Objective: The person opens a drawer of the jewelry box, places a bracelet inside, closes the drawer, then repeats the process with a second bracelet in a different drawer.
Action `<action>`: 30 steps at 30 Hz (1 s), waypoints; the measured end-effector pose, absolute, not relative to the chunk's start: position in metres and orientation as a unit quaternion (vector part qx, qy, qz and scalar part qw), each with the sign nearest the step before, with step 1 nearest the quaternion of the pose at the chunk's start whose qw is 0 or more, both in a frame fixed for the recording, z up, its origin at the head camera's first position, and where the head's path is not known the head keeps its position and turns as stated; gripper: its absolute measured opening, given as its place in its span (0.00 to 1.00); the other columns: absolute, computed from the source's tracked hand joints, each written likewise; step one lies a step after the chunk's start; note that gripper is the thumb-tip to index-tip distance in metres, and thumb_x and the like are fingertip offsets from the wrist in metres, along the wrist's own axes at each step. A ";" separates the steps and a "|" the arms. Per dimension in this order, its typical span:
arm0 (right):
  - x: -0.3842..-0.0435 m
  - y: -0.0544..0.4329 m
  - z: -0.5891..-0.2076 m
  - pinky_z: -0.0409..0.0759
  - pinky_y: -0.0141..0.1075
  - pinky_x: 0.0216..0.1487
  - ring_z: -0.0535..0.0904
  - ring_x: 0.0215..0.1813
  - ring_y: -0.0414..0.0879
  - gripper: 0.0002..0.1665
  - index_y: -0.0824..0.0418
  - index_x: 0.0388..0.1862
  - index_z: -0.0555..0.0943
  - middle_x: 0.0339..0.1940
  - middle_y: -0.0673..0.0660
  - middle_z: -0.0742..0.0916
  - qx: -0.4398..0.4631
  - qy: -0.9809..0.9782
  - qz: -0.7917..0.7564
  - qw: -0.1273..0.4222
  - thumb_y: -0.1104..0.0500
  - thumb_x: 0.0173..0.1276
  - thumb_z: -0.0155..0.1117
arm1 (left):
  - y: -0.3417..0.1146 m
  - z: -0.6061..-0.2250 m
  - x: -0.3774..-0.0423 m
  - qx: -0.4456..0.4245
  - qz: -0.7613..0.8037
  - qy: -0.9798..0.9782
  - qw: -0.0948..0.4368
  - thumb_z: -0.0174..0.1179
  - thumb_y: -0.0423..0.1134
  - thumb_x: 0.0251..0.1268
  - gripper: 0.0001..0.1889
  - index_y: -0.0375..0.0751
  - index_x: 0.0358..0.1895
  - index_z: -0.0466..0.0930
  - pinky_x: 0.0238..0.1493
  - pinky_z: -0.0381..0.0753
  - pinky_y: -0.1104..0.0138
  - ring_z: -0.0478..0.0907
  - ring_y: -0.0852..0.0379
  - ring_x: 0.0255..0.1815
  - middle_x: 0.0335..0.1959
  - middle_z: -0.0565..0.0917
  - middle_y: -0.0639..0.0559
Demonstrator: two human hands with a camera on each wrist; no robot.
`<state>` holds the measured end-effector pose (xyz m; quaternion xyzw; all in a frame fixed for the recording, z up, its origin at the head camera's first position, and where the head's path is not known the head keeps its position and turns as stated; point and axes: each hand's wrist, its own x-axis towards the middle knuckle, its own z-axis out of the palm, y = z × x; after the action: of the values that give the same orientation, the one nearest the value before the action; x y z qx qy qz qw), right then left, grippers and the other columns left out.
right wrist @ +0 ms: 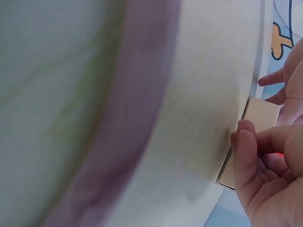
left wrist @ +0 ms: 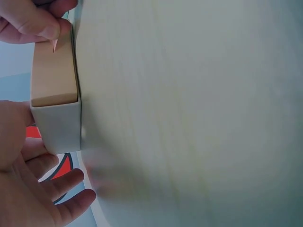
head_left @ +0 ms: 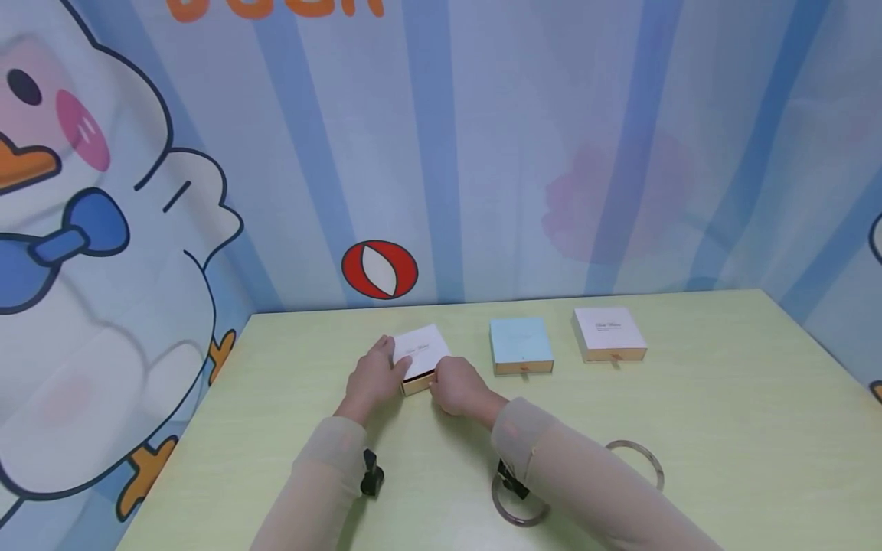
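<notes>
A small pale pink drawer box [head_left: 422, 348] with a tan front lies at the back left of the table. Against its left side is my left hand [head_left: 374, 376], gripping it with the thumb near the top edge. My right hand [head_left: 460, 386] is at the front right corner. In the left wrist view, its fingertips pinch the small ribbon tab [left wrist: 55, 45] on the tan drawer front [left wrist: 54, 78]. A dark line shows along the box's upper front edge in the head view. The right wrist view shows the right hand [right wrist: 270, 175] covering part of the tan front.
To the right stand a light blue drawer box [head_left: 521, 344] and another pale pink one [head_left: 609, 333], each with a tab in front. Two grey rings, one nearer [head_left: 517, 520] and one farther right [head_left: 651, 455], lie partly under the right forearm. A printed curtain [head_left: 496, 153] hangs behind the table.
</notes>
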<state>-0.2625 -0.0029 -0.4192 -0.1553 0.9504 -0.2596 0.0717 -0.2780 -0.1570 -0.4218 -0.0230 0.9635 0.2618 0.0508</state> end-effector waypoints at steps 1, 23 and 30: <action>-0.262 -0.003 -0.419 0.63 0.30 0.21 0.67 0.19 0.43 0.21 0.58 0.11 0.70 0.12 0.50 0.71 -0.157 0.951 -0.258 0.071 0.63 0.65 0.57 | -0.157 -0.422 -0.278 -0.022 0.262 0.963 0.051 0.50 0.51 0.70 0.35 0.38 0.73 0.53 0.71 0.58 0.46 0.52 0.42 0.75 0.76 0.54 0.44; -0.259 0.000 -0.416 0.64 0.30 0.21 0.67 0.18 0.42 0.19 0.59 0.11 0.74 0.11 0.49 0.73 -0.182 0.951 -0.242 0.067 0.64 0.64 0.57 | -0.157 -0.420 -0.277 -0.028 0.270 0.961 0.055 0.50 0.51 0.71 0.35 0.37 0.73 0.53 0.71 0.56 0.46 0.51 0.43 0.76 0.76 0.54 0.44; -0.257 0.001 -0.414 0.64 0.31 0.21 0.67 0.18 0.42 0.21 0.58 0.10 0.72 0.11 0.49 0.72 -0.186 0.953 -0.230 0.066 0.63 0.64 0.57 | -0.157 -0.421 -0.278 -0.028 0.272 0.960 0.054 0.50 0.51 0.71 0.35 0.37 0.73 0.53 0.72 0.56 0.48 0.51 0.43 0.76 0.76 0.54 0.44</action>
<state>-0.2571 0.0005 -0.4135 -0.1862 0.9529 -0.2301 0.0656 -0.2784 -0.1571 -0.4208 -0.0284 0.9604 0.2720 0.0539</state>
